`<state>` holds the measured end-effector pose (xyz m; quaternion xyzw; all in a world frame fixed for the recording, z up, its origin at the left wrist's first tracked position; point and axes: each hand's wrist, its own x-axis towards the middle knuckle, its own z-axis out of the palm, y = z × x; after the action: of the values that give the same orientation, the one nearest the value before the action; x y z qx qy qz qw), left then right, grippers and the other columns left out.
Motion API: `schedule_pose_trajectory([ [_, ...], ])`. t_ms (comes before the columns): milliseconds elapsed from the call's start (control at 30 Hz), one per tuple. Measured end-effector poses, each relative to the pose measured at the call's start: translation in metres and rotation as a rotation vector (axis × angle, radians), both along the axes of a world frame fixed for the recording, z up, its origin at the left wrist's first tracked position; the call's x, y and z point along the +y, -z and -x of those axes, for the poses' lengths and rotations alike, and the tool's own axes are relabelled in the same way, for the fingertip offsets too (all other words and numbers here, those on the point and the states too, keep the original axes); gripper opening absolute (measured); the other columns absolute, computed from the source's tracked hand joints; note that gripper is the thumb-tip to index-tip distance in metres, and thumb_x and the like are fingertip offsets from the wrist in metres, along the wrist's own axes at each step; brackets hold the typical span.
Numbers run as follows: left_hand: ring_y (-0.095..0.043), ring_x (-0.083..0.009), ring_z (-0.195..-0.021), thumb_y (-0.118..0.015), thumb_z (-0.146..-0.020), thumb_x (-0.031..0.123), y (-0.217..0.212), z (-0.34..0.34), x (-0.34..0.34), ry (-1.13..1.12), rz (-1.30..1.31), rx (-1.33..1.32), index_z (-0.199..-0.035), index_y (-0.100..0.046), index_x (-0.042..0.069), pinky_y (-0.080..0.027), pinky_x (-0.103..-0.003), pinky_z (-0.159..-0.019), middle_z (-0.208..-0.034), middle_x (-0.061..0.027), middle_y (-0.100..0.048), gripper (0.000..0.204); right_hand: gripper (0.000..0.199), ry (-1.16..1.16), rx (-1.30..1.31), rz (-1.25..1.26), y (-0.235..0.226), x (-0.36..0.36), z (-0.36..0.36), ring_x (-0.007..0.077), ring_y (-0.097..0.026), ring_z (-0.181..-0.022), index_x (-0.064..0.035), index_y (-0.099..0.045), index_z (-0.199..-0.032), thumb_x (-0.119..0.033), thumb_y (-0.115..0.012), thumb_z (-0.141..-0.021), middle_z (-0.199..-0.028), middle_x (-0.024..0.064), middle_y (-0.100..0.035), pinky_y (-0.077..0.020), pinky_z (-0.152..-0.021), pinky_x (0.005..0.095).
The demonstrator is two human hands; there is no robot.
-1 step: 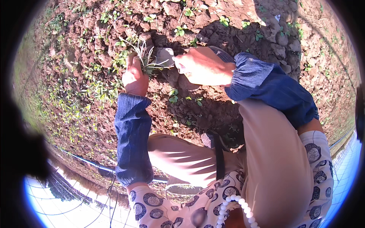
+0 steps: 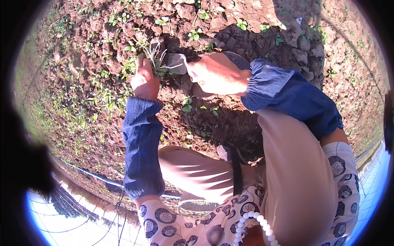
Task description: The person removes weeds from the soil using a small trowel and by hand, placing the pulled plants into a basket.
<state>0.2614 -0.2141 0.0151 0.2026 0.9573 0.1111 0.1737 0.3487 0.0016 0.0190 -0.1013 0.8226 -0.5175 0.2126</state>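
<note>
My left hand (image 2: 145,80) is closed around a tuft of pale, thin-leaved weeds (image 2: 155,55), whose strands stick out past the fingers. To its right, my right hand (image 2: 219,74) grips a small hand tool with a flat grey blade (image 2: 176,63). The blade points left, low over the soil and close beside the weeds. My fist hides the tool's handle. Both forearms wear dark blue sleeve covers.
Clumpy reddish-brown soil (image 2: 172,135) surrounds my hands, with small green seedlings (image 2: 194,34) scattered beyond them. Denser low plants (image 2: 108,96) grow on the left. My bent knee (image 2: 271,123) is just below my right forearm. A pale blue pipe (image 2: 96,175) lies lower left.
The blade looks tilted more into view, with its pale edge now showing. The left hand has shifted very slightly to the left, and the strands of weed lie differently.
</note>
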Motion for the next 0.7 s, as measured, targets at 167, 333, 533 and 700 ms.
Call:
schedule_pose_trajectory([
  [167, -0.062, -0.0406, -0.082, -0.061, -0.074, 0.006, 0.031, 0.03, 0.004, 0.15, 0.482, -0.109, -0.114, -0.042, 0.005, -0.049, -0.049, -0.064, -0.113, -0.0235, -0.052, 0.044, 0.014, -0.019, -0.341, 0.012, -0.006, -0.012, 0.01, 0.02, -0.058, -0.052, -0.002, -0.058, -0.076, -0.016, -0.059, -0.08, -0.06, 0.0073, -0.056, -0.0478, -0.051, 0.0296],
  [333, -0.063, -0.038, -0.079, -0.061, -0.074, 0.009, 0.032, 0.04, 0.001, 0.098, 0.359, -0.049, -0.097, -0.055, 0.006, -0.049, -0.045, -0.067, -0.086, -0.0179, -0.063, 0.024, 0.01, -0.048, -0.044, -0.07, -0.017, 0.005, 0.008, 0.0226, -0.06, -0.054, -0.004, -0.057, -0.075, -0.011, -0.064, -0.071, -0.061, 0.0059, -0.058, -0.0459, -0.049, 0.0308],
  [533, -0.063, -0.0361, -0.075, -0.065, -0.067, 0.005, 0.025, 0.016, -0.003, -0.027, 0.054, -0.094, -0.09, -0.06, 0.008, -0.049, -0.044, -0.066, -0.079, -0.0163, -0.064, 0.023, 0.007, -0.011, -0.019, -0.216, -0.028, 0.019, 0.004, 0.0268, -0.062, -0.058, -0.0046, -0.058, -0.075, -0.008, -0.06, -0.068, -0.063, 0.01, -0.061, -0.047, -0.052, 0.0369],
  [700, -0.061, -0.0382, -0.07, -0.062, -0.065, 0.003, 0.016, -0.02, 0.013, 0.082, -0.295, -0.09, -0.087, -0.057, 0.003, -0.048, -0.044, -0.061, -0.078, -0.0182, -0.061, 0.023, 0.008, 0.01, -0.029, -0.199, -0.034, 0.018, 0.007, 0.0286, -0.061, -0.058, -0.004, -0.059, -0.075, -0.007, -0.059, -0.069, -0.063, 0.0117, -0.06, -0.0467, -0.052, 0.0389],
])
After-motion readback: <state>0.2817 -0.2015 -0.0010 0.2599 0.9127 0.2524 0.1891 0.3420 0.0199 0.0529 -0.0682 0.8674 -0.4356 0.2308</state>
